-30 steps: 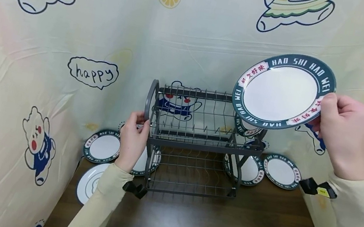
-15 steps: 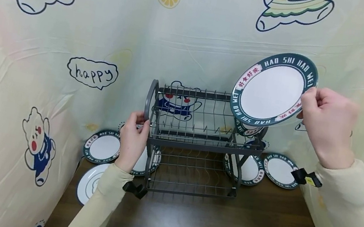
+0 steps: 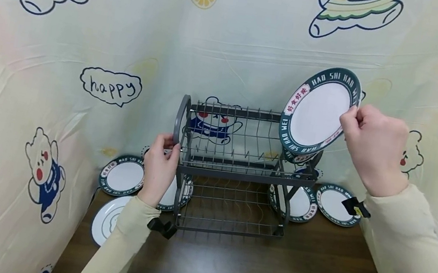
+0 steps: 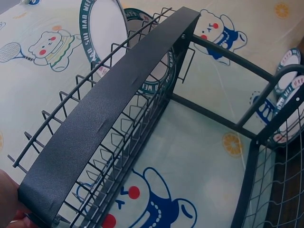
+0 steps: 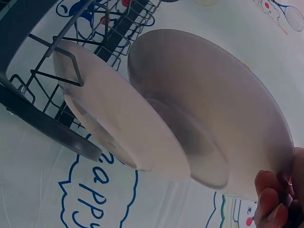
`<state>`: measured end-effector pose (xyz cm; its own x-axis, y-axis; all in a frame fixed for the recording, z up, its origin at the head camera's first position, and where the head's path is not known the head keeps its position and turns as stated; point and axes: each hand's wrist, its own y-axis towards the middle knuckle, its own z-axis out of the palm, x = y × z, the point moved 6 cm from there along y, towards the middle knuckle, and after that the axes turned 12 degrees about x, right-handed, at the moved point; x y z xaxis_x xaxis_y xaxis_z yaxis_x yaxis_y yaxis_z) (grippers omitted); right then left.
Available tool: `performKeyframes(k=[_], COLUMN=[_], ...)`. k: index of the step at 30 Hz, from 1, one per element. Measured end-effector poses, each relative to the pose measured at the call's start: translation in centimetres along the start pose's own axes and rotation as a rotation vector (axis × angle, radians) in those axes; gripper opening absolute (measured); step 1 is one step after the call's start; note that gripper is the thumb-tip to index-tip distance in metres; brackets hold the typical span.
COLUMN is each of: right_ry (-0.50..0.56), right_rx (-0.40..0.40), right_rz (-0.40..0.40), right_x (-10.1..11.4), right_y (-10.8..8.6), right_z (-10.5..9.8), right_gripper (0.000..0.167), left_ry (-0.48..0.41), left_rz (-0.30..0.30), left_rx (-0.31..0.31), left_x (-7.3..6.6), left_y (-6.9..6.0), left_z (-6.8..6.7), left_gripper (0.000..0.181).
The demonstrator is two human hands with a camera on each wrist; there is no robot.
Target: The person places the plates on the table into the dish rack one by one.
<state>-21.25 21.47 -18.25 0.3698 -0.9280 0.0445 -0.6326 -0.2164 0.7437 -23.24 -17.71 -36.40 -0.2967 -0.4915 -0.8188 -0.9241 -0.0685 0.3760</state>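
By its right rim, my right hand pinches a white plate with a green lettered border. It is tilted above the right end of the two-tier dark wire dish rack. Behind its lower edge, a second plate stands in the upper tier, mostly hidden in the head view. The right wrist view shows the pale underside of the held plate close beside the racked plate. My left hand grips the left end frame of the rack; only part of that hand shows in the left wrist view.
Plates lean along the back on both sides: a left plate, one partly behind the rack, and a right plate. A white plate lies at left. Patterned cloth surrounds the brown tabletop.
My right hand has moved left with the plate, which has turned steeper and now sits closer over the racked plate. My left hand stays on the rack's end frame.
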Motion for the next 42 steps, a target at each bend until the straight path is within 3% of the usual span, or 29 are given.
performKeyframes(k=[7,15,30,42], right_ry=[-0.039,-0.075,-0.128,-0.158], right_rx=[-0.013,0.027,0.092,0.081], right_rz=[-0.036,-0.078,-0.076,-0.073], right_x=[1.1,2.1,3.7,3.9], right_y=[-0.1,-0.4,-0.7,-0.6], right_z=[0.9,1.7,2.8,4.2], right_gripper=[0.041,0.04,0.038,0.038], left_ry=[0.004,0.0,-0.002,-0.006], left_rz=[0.004,-0.004,-0.008,-0.001], left_rx=[-0.003,0.0,0.005,0.007], left_x=[-0.2,-0.1,0.1,0.0], left_y=[0.0,0.0,0.1,-0.1], left_z=[-0.1,-0.1,0.0,0.0], left_gripper=[0.023,0.023,0.024,0.024])
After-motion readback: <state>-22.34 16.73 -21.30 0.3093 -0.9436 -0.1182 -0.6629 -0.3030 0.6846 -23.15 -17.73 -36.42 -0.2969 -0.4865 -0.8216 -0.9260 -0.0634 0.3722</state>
